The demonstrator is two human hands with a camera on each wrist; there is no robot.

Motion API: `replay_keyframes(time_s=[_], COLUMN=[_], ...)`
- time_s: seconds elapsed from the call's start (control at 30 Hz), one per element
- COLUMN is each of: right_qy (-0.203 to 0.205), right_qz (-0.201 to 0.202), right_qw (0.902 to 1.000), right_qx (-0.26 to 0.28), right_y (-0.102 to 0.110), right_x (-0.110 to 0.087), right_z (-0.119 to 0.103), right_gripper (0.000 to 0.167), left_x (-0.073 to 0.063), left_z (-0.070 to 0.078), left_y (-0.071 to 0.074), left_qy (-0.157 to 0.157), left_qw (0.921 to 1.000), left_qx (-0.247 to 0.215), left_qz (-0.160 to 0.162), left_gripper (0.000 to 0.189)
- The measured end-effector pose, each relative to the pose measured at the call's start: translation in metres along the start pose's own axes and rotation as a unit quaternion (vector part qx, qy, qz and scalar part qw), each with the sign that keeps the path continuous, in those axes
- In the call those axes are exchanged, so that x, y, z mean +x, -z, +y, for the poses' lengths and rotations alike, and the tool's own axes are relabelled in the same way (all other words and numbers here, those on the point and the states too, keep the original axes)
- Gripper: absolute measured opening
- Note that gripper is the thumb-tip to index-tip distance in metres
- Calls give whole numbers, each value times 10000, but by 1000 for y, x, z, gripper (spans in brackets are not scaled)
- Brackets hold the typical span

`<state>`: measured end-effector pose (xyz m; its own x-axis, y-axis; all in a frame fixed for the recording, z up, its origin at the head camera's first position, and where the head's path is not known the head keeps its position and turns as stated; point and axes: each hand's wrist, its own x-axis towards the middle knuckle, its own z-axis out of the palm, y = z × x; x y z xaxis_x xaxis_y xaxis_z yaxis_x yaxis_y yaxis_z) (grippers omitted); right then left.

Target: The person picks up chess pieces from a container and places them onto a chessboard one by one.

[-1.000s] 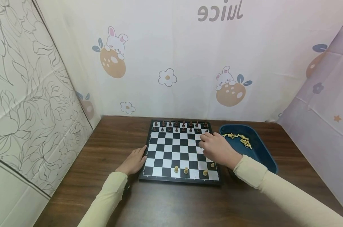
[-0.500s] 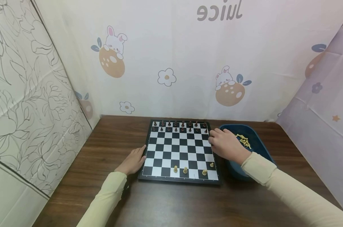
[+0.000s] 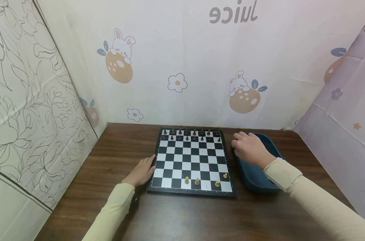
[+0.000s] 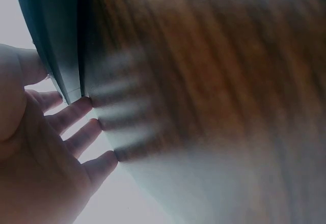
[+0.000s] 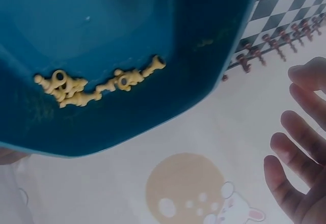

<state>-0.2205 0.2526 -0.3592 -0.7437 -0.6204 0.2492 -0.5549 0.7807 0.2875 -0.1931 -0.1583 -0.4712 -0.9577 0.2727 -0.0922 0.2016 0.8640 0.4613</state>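
A black-and-white chessboard (image 3: 186,151) lies on the wooden table. My left hand (image 3: 141,171) rests against its left edge; the left wrist view shows those fingers (image 4: 75,116) spread and fairly straight beside the board's side. Over the left part of a blue plastic tub (image 3: 256,179) hovers my right hand (image 3: 251,149). In the right wrist view its fingers (image 5: 300,132) are loosely bent, with nothing seen between them. Cream chess pieces (image 5: 125,79) lie heaped inside the tub, hidden by the hand in the head view.
Two rows of dark chess pieces (image 3: 194,133) stand along the board's far side. Several cream pieces, including a rook-like one (image 3: 186,180), stand near its front edge and right corner. A printed cloth (image 3: 177,103) hangs behind the table.
My right hand has moved right from the board's right side to above the tub. My left hand stays at the board's left edge, and the pieces on the board look unchanged.
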Motion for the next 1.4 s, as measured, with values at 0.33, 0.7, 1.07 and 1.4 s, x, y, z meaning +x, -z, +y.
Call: replay_keyframes(time_s=[0.33,0.7,1.07,1.4], right_qy=[-138,-352,-518,-547], right_qz=[-120,-382,-732,-760], right_qw=[9998,9986,9959,9956], right_qx=[-106,-128,69,37], right_y=[-9,-27,-41,-54], right_x=[-1,2,5,2], right_z=[14,29,42,52], right_gripper=[8,11,7,11], left_x=[0,-1,0,-1], left_z=[0,0,1,1], left_y=[1,0,1,0], left_qy=[-4,58,103,184], left_qw=[10000,10000,9999,9998], left_qx=[-11,-31,10,-17], left_qz=[31,17,-8,-38], left_gripper=[55,55,55,56])
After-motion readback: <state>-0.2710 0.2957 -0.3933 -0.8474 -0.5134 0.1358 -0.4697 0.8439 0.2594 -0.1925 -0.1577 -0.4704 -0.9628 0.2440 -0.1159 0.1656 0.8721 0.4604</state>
